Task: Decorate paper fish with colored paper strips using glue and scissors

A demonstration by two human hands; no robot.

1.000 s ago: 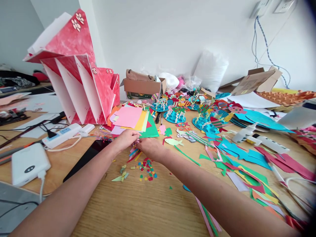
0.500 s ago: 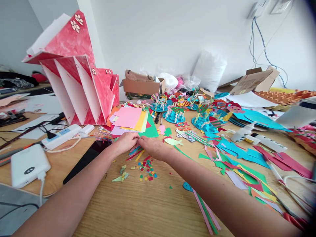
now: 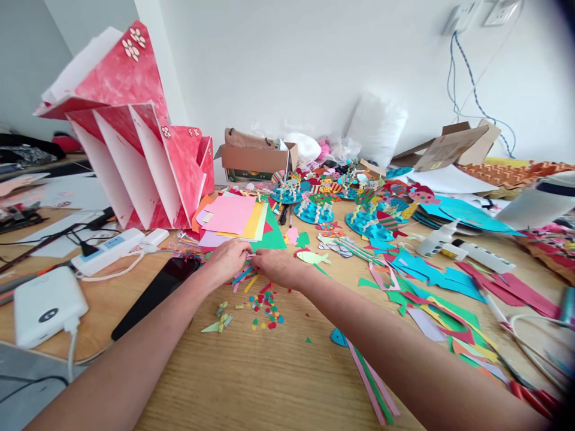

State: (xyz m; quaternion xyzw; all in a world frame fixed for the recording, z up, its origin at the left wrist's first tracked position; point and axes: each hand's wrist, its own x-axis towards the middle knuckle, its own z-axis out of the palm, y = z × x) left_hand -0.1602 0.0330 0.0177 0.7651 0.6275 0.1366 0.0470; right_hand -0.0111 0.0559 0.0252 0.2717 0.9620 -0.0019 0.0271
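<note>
Right between the two hands, a small pale paper bit [image 3: 252, 257] is pinched by the left hand [image 3: 228, 259] and right hand [image 3: 277, 267], fingertips meeting above paper strips [image 3: 245, 278] on the table [image 3: 251, 377]; confetti [image 3: 266, 311] lies nearer, paper sheets [image 3: 238, 216] just behind.

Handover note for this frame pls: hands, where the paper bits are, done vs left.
Left hand and right hand: fingertips meet over the paper strips, pinching something small; what it is cannot be told.
Paper dots lie loose on the table just nearer than the hands; stacked coloured sheets lie just beyond them.
Done, by the look: paper fish cut out, decorated blue discs further back.
Left: loose strips, dots and offcuts still scattered to the right.
</note>
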